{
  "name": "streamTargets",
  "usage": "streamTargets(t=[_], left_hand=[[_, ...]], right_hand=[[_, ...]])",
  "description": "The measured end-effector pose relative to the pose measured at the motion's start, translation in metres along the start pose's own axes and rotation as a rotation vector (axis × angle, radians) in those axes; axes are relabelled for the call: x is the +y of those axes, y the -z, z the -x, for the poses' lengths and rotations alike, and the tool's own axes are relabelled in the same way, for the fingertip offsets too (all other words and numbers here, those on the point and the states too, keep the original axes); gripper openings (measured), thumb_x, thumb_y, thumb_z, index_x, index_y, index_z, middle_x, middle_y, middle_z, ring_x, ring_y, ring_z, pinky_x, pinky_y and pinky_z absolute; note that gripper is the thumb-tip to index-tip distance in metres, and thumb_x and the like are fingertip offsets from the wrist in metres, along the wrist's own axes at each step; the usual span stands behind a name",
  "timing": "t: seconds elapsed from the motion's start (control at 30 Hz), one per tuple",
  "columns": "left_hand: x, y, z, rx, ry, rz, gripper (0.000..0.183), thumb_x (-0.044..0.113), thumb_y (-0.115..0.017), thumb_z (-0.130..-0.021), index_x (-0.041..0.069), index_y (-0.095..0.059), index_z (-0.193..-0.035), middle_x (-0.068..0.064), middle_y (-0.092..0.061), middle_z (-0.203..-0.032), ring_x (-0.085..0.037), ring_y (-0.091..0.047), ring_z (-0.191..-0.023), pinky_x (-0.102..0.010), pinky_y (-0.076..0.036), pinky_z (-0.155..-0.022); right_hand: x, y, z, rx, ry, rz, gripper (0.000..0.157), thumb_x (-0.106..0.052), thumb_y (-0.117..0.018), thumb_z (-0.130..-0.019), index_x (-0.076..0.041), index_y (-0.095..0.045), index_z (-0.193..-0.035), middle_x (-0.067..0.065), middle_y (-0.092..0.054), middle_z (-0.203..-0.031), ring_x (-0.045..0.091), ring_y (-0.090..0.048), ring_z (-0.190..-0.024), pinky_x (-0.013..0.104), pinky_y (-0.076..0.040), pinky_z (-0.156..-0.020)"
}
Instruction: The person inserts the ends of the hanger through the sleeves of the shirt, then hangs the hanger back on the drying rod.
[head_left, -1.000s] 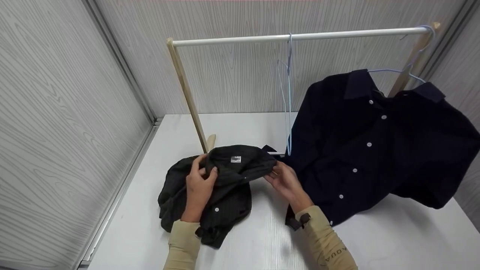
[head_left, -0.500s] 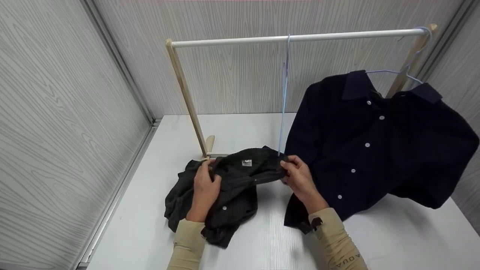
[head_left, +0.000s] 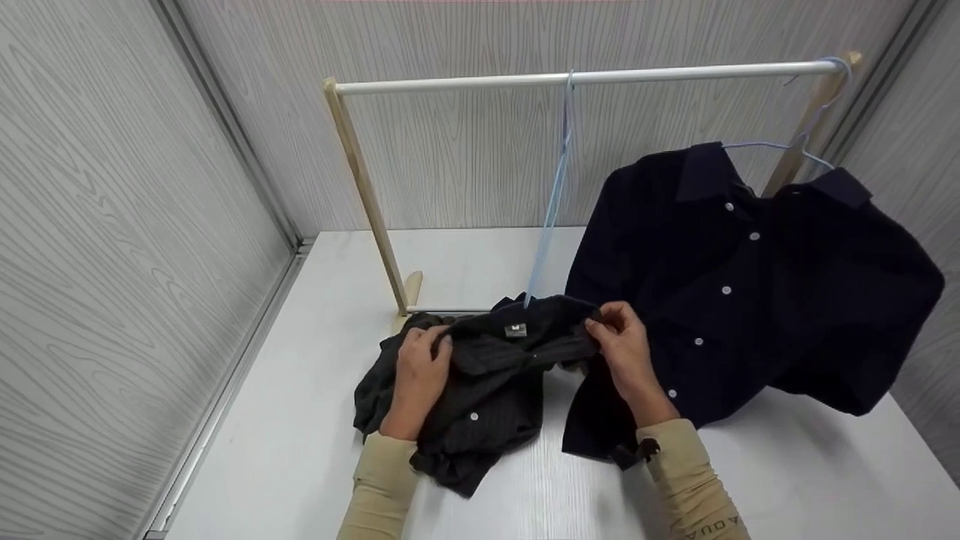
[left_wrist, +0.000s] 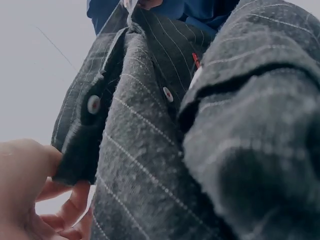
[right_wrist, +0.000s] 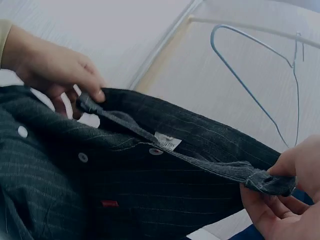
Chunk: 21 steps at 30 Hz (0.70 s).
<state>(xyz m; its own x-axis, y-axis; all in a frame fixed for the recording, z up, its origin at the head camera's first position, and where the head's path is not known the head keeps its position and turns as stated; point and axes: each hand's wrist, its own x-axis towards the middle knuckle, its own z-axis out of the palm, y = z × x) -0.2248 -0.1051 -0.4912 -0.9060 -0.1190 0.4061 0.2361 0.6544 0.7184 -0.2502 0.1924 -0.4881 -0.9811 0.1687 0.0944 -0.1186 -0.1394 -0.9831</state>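
Note:
A dark grey pinstriped shirt [head_left: 487, 382] with white buttons lies bunched on the table, its collar raised and spread between both hands. My left hand [head_left: 421, 367] pinches the collar's left end; the thumb and fingers show on it in the left wrist view. The right hand [head_left: 624, 349] pinches the other end, thumb on top, as the right wrist view shows. A white label [right_wrist: 167, 141] sits inside the neck. Just behind the collar hangs a light blue wire hanger [head_left: 550, 217], its lower end overlapping the collar's back edge in the head view.
A rack with a white rail [head_left: 465, 84] and wooden legs [head_left: 364, 180] stands on the white table [head_left: 262, 420]. A navy shirt [head_left: 750, 300] hangs from a second hanger [head_left: 814, 146] at the right, close beside my right hand. Grey wood-patterned panels [head_left: 135, 225] enclose the table.
Both hands have moved right in the head view, carrying the grey collar with them. The collar is now beneath the blue hanger, which has turned and tilted so its lower end points left.

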Motion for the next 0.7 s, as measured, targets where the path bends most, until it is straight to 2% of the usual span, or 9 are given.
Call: streamTargets(t=[0.13,0.3,0.57,0.7], left_hand=[[-0.001,-0.001,0.0,-0.004,-0.024,0.009,0.027,0.023,-0.059,-0.099,0.003,-0.073,-0.11,-0.015,-0.067,-0.107,-0.03,-0.065,-0.102,-0.045,-0.051,-0.093],[0.0,-0.001,0.0,-0.037,-0.031,0.025,0.027,0.026,-0.058,-0.1,0.006,-0.073,-0.109,-0.012,-0.073,-0.108,-0.026,-0.068,-0.104,-0.043,-0.053,-0.092],[-0.001,-0.002,0.0,-0.046,-0.018,0.054,0.026,0.026,-0.059,-0.1,0.008,-0.072,-0.113,-0.01,-0.074,-0.109,-0.025,-0.069,-0.102,-0.041,-0.054,-0.089],[-0.002,-0.002,0.0,-0.037,-0.022,0.043,0.025,0.025,-0.061,-0.099,0.007,-0.073,-0.111,-0.01,-0.074,-0.108,-0.024,-0.069,-0.102,-0.041,-0.054,-0.09]], right_hand=[[0.005,-0.001,0.0,0.004,0.062,0.144,0.021,0.007,-0.064,-0.088,0.001,-0.054,-0.105,0.006,-0.056,-0.099,0.014,-0.053,-0.083,0.019,-0.046,-0.07],[0.008,-0.004,0.0,-0.025,0.118,0.297,0.024,0.011,-0.061,-0.085,0.0,-0.056,-0.106,0.012,-0.06,-0.103,0.016,-0.054,-0.082,0.021,-0.045,-0.069],[0.004,-0.003,0.0,-0.088,0.122,0.439,0.024,0.002,-0.066,-0.087,-0.003,-0.06,-0.109,0.016,-0.065,-0.109,0.021,-0.057,-0.09,0.025,-0.045,-0.079],[-0.014,-0.007,0.005,-0.097,0.132,0.467,0.021,-0.003,-0.066,-0.09,0.0,-0.061,-0.11,0.019,-0.066,-0.11,0.023,-0.059,-0.094,0.025,-0.046,-0.082]])
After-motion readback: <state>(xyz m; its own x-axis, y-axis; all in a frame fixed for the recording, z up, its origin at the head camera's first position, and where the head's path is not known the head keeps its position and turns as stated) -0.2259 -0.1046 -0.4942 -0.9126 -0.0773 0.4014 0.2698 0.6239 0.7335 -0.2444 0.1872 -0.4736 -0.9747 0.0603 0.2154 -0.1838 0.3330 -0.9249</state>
